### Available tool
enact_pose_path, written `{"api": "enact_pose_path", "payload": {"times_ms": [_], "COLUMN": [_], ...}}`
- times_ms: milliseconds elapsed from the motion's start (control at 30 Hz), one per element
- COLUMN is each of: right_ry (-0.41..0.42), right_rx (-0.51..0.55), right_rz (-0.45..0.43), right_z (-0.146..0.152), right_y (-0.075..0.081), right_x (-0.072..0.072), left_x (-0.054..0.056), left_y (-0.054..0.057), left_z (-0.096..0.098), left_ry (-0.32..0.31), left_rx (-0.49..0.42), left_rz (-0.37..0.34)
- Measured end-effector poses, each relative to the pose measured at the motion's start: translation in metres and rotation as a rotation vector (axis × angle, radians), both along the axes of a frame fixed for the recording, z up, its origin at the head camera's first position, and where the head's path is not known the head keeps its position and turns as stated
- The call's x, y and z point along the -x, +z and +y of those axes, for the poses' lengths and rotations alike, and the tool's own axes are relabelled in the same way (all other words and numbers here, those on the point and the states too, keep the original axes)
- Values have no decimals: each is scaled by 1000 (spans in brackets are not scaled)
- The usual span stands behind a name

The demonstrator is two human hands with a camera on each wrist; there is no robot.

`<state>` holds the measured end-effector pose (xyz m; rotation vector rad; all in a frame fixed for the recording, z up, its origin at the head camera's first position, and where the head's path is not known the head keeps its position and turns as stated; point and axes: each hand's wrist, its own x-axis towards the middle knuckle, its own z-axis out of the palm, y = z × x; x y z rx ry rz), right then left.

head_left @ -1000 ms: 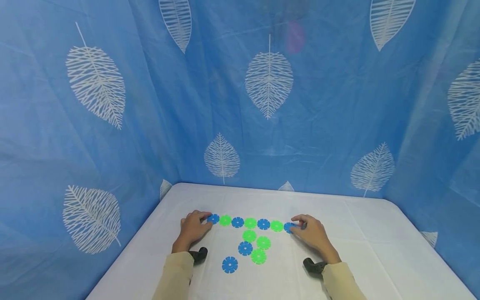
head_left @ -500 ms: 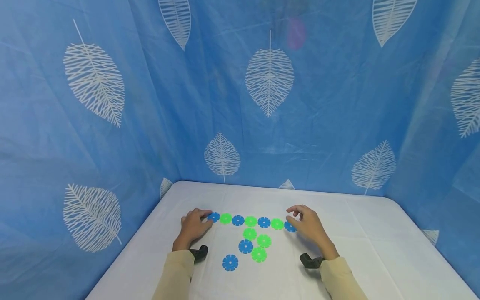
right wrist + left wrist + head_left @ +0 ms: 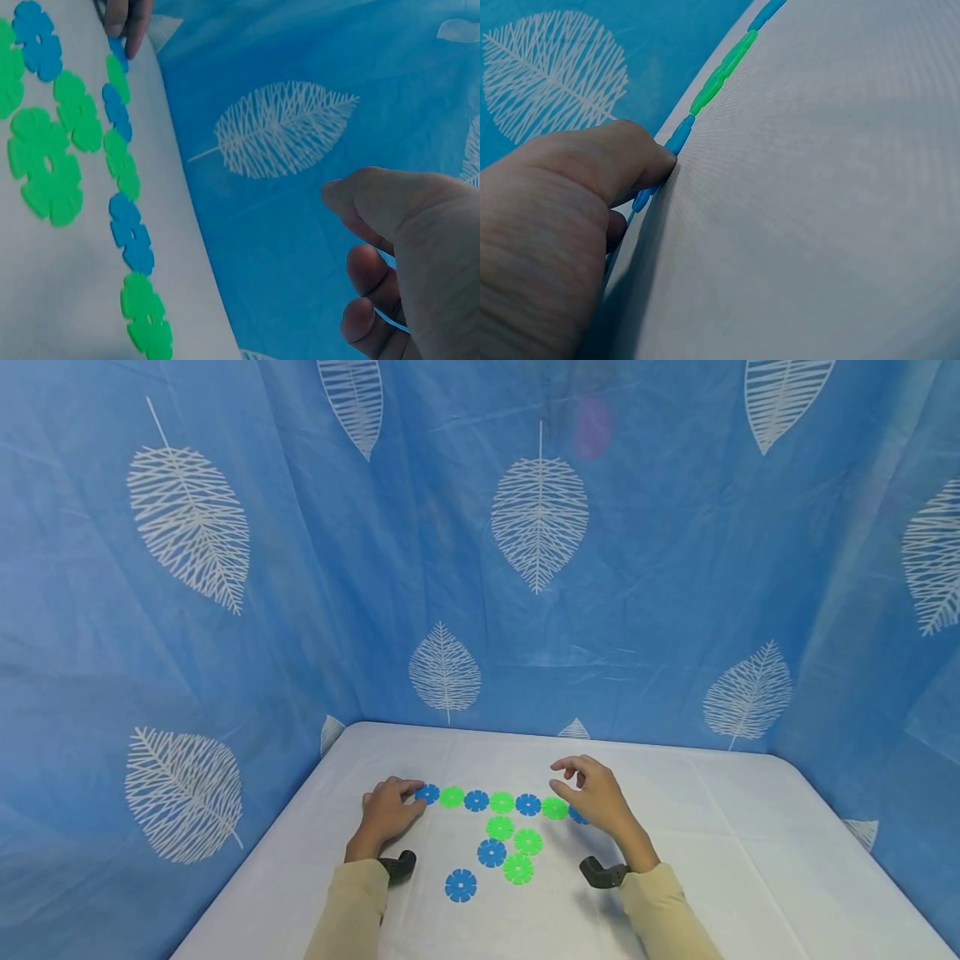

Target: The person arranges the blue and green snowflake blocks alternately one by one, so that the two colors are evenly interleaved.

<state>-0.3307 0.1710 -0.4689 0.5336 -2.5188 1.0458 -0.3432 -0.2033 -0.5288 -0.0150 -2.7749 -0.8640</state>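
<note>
My left hand pinches the blue notched plastic disc at the left end of a row. The left wrist view has the thumb over that disc, with a fingertip at its far side. Blue and green notched discs alternate along the row, a green disc coming just after the held one. My right hand hovers over the row's right end with fingers loosely bent and nothing between them. Below it, the last blue disc is partly hidden. A green disc shows near the right end in the right wrist view.
In front of the row lie a green disc, a second green disc, a blue disc and a third green disc. Another blue disc lies nearer. Blue leaf-patterned cloth hangs behind the white table.
My right hand has let go of the blue disc at the row's right end, then risen and moved left. The left hand keeps its grip, and the discs lie as before.
</note>
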Motion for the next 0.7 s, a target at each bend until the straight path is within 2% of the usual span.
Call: {"api": "enact_pose_path", "payload": {"times_ms": [367, 700], "right_ry": [91, 145], "right_rx": [49, 90], "right_rz": [11, -90], "right_z": [-23, -42], "right_y": [9, 3], "right_x": [1, -3], "left_x": [1, 1], "left_y": [1, 0], "left_z": [-3, -2], "left_ry": [-11, -8], "left_rx": [6, 8], "left_rz": [-7, -25]}}
